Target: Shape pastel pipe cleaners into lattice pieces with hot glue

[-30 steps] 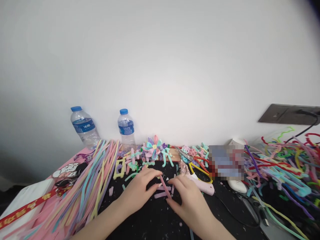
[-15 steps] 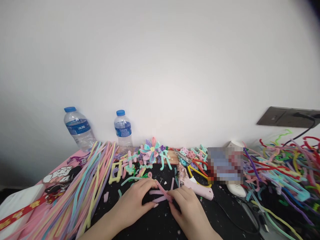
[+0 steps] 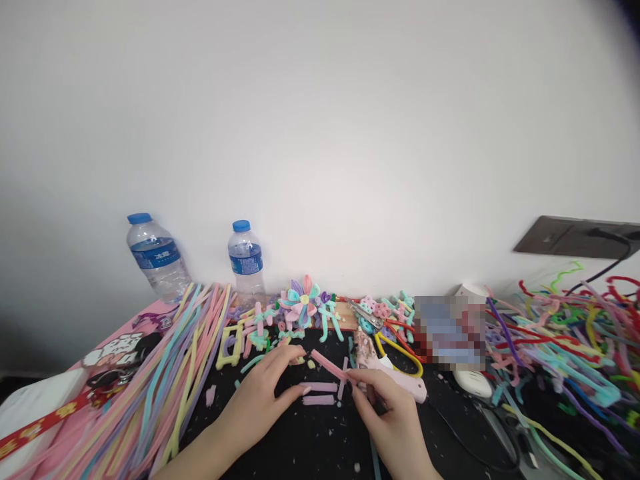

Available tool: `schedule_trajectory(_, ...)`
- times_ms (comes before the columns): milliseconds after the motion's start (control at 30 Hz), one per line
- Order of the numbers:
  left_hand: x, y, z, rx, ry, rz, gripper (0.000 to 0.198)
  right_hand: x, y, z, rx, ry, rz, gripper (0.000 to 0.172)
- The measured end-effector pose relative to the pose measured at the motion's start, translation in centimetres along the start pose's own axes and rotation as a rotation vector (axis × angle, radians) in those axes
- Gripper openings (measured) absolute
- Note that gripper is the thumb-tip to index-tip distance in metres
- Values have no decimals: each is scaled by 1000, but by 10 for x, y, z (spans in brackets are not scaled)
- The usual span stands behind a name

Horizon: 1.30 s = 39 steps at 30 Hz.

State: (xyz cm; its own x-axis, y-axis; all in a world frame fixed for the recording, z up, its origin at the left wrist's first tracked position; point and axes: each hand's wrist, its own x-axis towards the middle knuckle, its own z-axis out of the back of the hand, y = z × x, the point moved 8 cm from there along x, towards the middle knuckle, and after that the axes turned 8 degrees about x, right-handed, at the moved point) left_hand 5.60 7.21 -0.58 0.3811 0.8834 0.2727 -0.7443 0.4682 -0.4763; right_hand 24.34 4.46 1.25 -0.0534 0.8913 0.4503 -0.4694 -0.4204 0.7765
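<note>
Between the thumb and fingertips of my right hand (image 3: 387, 405) is one end of a short pink pipe cleaner (image 3: 327, 364), which slants up to the left. My left hand (image 3: 260, 393) is open, thumb and fingers spread around a gap. Its thumb tip is at the left end of a short purple pipe cleaner (image 3: 324, 387) on the black mat (image 3: 305, 443). Just below lies a second purple piece (image 3: 319, 401). A third purple piece (image 3: 342, 390) stands crosswise near my right fingertips, partly behind the pink one.
Long pastel pipe cleaners (image 3: 165, 393) lie at left, a colourful tangle (image 3: 575, 347) at right. Behind my hands are a pipe-cleaner flower (image 3: 305, 300), a pink glue gun (image 3: 400, 380) and yellow-handled scissors (image 3: 407, 362). Two water bottles (image 3: 157, 257) (image 3: 246, 260) stand by the wall.
My left hand has let go of the pink pipe cleaner and opened. My right hand has shifted slightly right with it, and the purple pieces show more fully.
</note>
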Motion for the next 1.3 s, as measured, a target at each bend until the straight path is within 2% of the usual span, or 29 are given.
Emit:
schedule_trajectory(100,-1,1,3,29,-54,-25,40,-2,-11,-3,98,10,-118,17)
schedule_trajectory(200,-3,-6,6,42,-88,-108,39,-6,-16,-9,207,41,-189,17)
schedule_trajectory(367,-5,-22,11,12,-130,-247,17,-9,-15,-17,331,82,-259,16)
schedule_trajectory(467,-5,-28,13,-14,-128,-293,12,-8,-16,-18,377,82,-288,16)
schedule_trajectory(767,-2,-27,15,-41,-107,-252,7,-6,-18,-15,506,62,-325,15)
schedule_trajectory(867,-3,-27,16,-39,-132,-270,11,-5,-18,-14,464,63,-299,16)
schedule_trajectory(1067,-4,-25,19,-46,-187,-300,13,-4,-8,-13,159,128,-135,24)
schedule_trajectory(1167,-5,-27,20,-34,-200,-320,12,-5,-2,-15,72,171,-78,19)
schedule_trajectory(1300,-6,-29,17,-32,-180,-346,13,-5,-1,-19,11,205,-98,12)
